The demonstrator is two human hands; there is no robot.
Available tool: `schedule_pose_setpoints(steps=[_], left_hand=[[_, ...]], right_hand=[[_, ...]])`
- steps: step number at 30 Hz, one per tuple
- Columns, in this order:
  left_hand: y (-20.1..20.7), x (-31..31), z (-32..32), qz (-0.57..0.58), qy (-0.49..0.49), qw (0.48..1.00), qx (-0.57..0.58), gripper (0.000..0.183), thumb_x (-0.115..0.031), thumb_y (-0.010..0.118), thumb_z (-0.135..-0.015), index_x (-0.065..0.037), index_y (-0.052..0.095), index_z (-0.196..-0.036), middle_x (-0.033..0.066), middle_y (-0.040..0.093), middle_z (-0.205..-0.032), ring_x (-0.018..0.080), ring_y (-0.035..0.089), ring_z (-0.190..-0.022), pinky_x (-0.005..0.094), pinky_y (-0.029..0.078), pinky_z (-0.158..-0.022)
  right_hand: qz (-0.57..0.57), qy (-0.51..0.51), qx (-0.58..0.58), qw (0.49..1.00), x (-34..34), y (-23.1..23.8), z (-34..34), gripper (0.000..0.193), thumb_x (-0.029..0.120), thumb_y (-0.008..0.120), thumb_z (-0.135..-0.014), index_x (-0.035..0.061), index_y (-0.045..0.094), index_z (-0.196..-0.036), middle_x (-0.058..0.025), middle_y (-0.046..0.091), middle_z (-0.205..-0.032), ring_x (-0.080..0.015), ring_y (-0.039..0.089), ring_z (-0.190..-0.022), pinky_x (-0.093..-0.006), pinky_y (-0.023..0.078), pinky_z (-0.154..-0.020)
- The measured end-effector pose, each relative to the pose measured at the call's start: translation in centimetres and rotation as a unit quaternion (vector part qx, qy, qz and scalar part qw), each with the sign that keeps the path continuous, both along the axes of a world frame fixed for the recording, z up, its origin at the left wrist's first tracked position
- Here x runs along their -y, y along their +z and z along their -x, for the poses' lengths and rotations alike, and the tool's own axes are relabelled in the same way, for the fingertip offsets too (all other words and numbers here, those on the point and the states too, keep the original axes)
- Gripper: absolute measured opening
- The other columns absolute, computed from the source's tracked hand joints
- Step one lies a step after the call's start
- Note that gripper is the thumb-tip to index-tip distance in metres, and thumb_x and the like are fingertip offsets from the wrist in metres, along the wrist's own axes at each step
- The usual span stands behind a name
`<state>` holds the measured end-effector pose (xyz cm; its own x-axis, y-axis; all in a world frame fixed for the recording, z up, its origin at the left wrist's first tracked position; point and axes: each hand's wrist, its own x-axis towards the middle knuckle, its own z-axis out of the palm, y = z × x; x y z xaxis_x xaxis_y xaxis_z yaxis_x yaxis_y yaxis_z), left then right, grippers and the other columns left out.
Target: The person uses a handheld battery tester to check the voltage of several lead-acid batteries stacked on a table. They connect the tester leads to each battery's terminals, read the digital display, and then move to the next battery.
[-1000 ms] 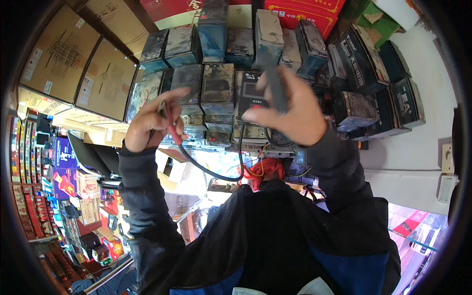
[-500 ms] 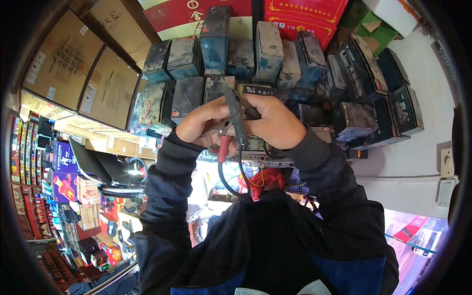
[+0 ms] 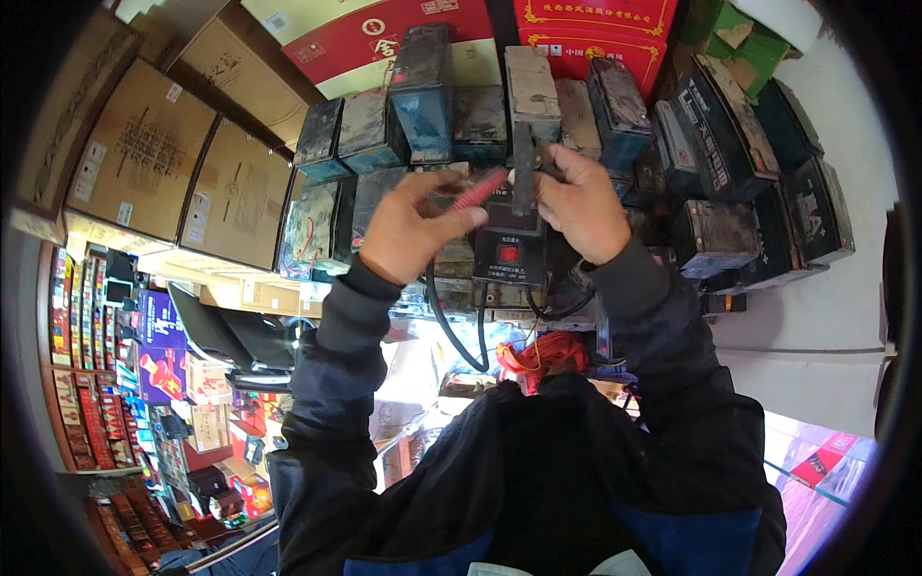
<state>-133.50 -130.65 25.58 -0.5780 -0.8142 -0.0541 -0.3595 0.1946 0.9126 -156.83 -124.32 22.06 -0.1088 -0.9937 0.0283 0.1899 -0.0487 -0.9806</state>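
Observation:
My left hand (image 3: 415, 226) is closed on a red ribbed clamp grip (image 3: 478, 192), held between thumb and fingers. To its right, my right hand (image 3: 588, 206) has its fingers curled at a dark upright bar (image 3: 523, 171), seemingly gripping it. Directly below the bar is a black tester-like box (image 3: 510, 273) with a red switch, its face turned toward me. Black cables (image 3: 482, 331) loop down under the box and my hands. The jaws of the red-gripped clamp do not show clearly.
Dusty batteries (image 3: 370, 130) stand in stacked rows beyond my hands, with larger black ones (image 3: 720, 130) to the right. Cardboard cartons (image 3: 144, 149) are piled at left, red boxes (image 3: 591, 58) at the back. A red cloth-like bundle (image 3: 549, 357) lies near my chest.
My hands have moved apart, the left slightly left and the right to the right. The red grip has swung up from hanging downward. The black box with the red switch has come into view.

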Motion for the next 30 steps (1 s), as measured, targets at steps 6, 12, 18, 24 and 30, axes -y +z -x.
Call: schedule_pose_setpoints(steps=[6,12,18,24,30], left_hand=[[0.5,6.4,1.4,0.404,0.047,0.885,0.227,0.049,-0.029,0.086,-0.076,-0.001,0.07,-0.113,0.0209,0.063,-0.106,0.0391,0.065,-0.094,0.0461,0.054,-0.084],[2.7,11.3,6.7,0.553,-0.079,0.723,0.406,0.04,-0.031,0.085,-0.075,-0.006,0.071,-0.103,0.018,0.059,-0.114,0.0401,0.065,-0.099,0.048,0.054,-0.09],[2.7,14.1,12.3,0.549,-0.167,0.583,0.575,0.029,-0.029,0.078,-0.082,-0.007,0.075,-0.101,0.016,0.06,-0.119,0.0358,0.067,-0.096,0.0473,0.056,-0.088],[0.2,16.4,14.9,0.481,-0.213,0.517,0.675,0.021,-0.021,0.073,-0.087,-0.006,0.077,-0.102,0.017,0.06,-0.125,0.0347,0.069,-0.092,0.0471,0.056,-0.089],[-1.4,18.2,15.4,0.458,-0.228,0.489,0.707,0.032,-0.035,0.079,-0.085,-0.004,0.076,-0.092,0.0181,0.058,-0.121,0.0399,0.068,-0.098,0.0497,0.058,-0.084]], right_hand=[[0.008,-0.008,0.039,0.999,-1.4,0.3,3.6,0.022,0.008,0.061,-0.101,-0.0026,0.063,-0.119,-0.0021,0.067,-0.087,-0.0081,0.059,-0.077,-0.024,0.047,-0.066],[0.036,0.016,0.035,0.999,-2.2,-1.0,3.9,0.023,0.006,0.062,-0.098,-0.0052,0.063,-0.118,-0.0032,0.067,-0.087,-0.0088,0.06,-0.079,-0.0266,0.05,-0.072],[0.076,0.031,0.075,0.994,-3.1,-1.5,4.6,0.024,0.009,0.065,-0.097,-0.005,0.064,-0.116,-0.0056,0.068,-0.088,-0.0095,0.061,-0.078,-0.0278,0.051,-0.071],[0.085,0.036,0.095,0.991,-6.3,-0.6,6.2,0.026,0.012,0.066,-0.097,-0.0046,0.065,-0.116,-0.0076,0.069,-0.087,-0.0097,0.062,-0.075,-0.0281,0.051,-0.067],[0.075,0.022,0.101,0.992,-6.8,-0.9,7.1,0.025,0.014,0.067,-0.097,-0.0037,0.066,-0.115,-0.0065,0.069,-0.083,-0.0092,0.062,-0.072,-0.0269,0.05,-0.065]])
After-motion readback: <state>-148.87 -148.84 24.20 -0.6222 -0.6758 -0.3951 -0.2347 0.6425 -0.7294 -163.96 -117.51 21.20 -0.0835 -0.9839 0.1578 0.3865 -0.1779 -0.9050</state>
